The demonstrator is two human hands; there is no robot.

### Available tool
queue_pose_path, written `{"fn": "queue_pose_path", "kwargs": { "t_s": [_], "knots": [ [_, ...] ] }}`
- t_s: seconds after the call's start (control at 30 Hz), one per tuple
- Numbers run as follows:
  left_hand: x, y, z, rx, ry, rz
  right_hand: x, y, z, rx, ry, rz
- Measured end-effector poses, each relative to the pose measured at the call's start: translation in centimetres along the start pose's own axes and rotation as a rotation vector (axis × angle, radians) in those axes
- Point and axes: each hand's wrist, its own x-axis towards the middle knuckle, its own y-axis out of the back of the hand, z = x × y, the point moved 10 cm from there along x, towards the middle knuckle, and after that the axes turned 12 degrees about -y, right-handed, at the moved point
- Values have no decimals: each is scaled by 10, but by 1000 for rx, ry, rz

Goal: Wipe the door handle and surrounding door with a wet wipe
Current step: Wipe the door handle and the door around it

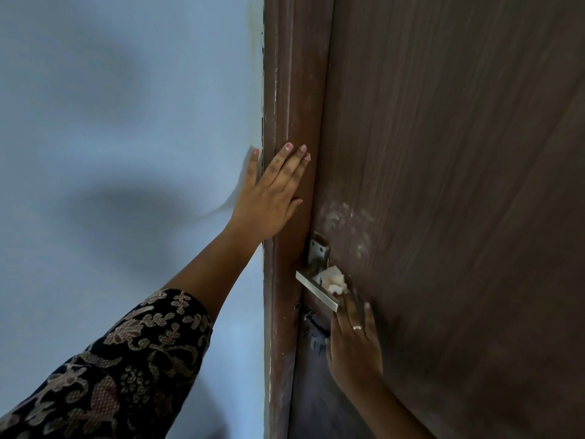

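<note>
A dark brown wooden door [459,185] fills the right half of the view. Its silver lever handle [316,289] sticks out near the door's left edge, on a metal plate [318,250]. My right hand [353,343] reaches up from below and presses a crumpled white wet wipe [332,278] against the door just behind the handle. My left hand [272,194] lies flat, fingers spread, on the brown door frame [285,90] above the handle. It holds nothing. Whitish smears [345,220] mark the door above the handle.
A pale blue wall [126,153] lies left of the door frame, with soft shadows on it. A lock fitting [315,331] sits below the handle, partly hidden by my right hand. My left arm wears a dark patterned sleeve [126,359].
</note>
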Motion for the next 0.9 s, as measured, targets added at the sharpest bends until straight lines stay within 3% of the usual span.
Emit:
{"fn": "queue_pose_path", "kwargs": {
  "t_s": [0.1,0.27,0.4,0.6,0.77,0.9],
  "knots": [
    [1,1,1,15,-8,10,-15,10,13,16,10,26],
    [-6,11,-4,-48,-25,100,-6,55,23,34,34,208],
    [-25,22,-22,-20,27,167,22,83,0,29,159,276],
    [-45,39,-52,198,11,206,62,76,-56,-183,395,194],
    [-50,38,-38,321,-170,220,91,49,-70,-370,394,7],
    [-48,38,-38,342,-167,220,103,47,-77,-430,399,-10]
  ]
}}
